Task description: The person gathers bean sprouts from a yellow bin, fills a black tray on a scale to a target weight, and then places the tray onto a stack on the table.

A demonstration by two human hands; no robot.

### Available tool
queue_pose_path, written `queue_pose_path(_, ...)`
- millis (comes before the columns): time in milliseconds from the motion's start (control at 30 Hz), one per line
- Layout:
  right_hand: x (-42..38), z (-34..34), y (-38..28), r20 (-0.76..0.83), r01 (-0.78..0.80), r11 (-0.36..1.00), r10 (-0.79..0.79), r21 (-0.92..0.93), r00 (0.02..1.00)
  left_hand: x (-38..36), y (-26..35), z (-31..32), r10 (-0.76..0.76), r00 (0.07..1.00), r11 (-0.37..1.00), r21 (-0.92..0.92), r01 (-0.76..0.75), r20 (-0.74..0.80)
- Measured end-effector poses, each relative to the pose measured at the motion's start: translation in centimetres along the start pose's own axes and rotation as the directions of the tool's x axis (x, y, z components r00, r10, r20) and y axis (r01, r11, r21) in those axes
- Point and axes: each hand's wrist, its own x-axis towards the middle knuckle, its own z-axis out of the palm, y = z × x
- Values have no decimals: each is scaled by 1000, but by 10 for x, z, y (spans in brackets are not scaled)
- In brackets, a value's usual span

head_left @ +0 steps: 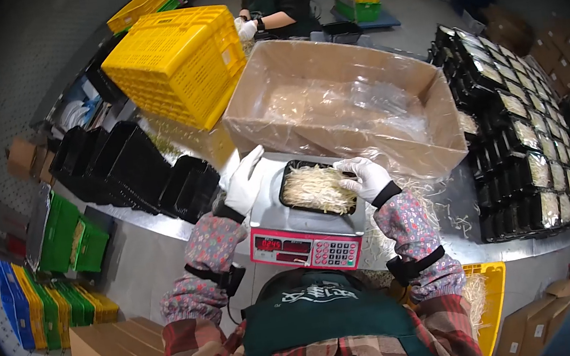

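Observation:
A black tray of pale sprouts [314,189] rests on the metal plate of a red-framed scale [307,248], whose red digits are lit. My right hand [364,178], white-gloved, is at the tray's right side, fingertips bent together over the sprouts; what they pinch, if anything, is too small to make out. My left hand [245,181], also gloved, lies at the scale's left edge, fingers stretched out and holding nothing. Loose sprouts [424,209] are scattered on the table right of the scale.
Beyond the scale stands a plastic-lined cardboard box [344,133]. A yellow crate [174,62] and empty black trays [119,165] are at the left. Filled trays [539,171] are stacked at the right. Another person [279,4] works across the table.

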Motion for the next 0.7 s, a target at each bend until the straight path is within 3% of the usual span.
queue_pose_path(67, -7, -21, 4, -88, 68, 996, -73, -52, 993, -6, 21, -3, 23, 998, 963, 266, -36, 52)
queue_pose_path(100, -12, -30, 5, -67, 17, 999, -21, -51, 998, -6, 18, 1, 80, 994, 923, 371, -101, 74)
queue_pose_path(133, -16, -35, 2, -82, 9, 998, -14, -60, 997, -11, 54, 18, -206, 970, 925, -299, 235, 125)
queue_pose_path(167, -18, -37, -4, 21, -70, 976, 76, -208, 997, -12, 34, 29, -17, 989, 998, 60, 9, 147)
queue_pose_path(200, -20, -36, -10, 109, -130, 926, 180, -355, 978, -10, 15, 40, 155, 961, 887, 397, -237, 228)
queue_pose_path(267, -18, -11, 5, 113, -118, 888, 186, -444, 976, -6, 60, 57, 116, 899, 742, 565, -362, 423)
queue_pose_path(400, -17, 21, 3, 70, -142, 864, 200, -484, 977, -1, 38, 90, 33, 847, 637, 642, -427, 530)
queue_pose_path(467, -17, 30, 13, -32, -137, 857, 139, -497, 990, -1, 32, 93, 25, 871, 727, 588, -353, 491)
queue_pose_path(533, -16, 25, 10, -63, -156, 886, 143, -437, 988, -3, 29, 94, 79, 868, 702, 590, -398, 490)
queue_pose_path(667, -28, -10, 5, -80, -145, 919, 125, -366, 989, -4, 29, 95, 43, 876, 716, 596, -362, 481)
queue_pose_path(700, -33, -23, 1, -119, -203, 922, 172, -331, 978, -4, 29, 95, 23, 883, 729, 597, -336, 470)
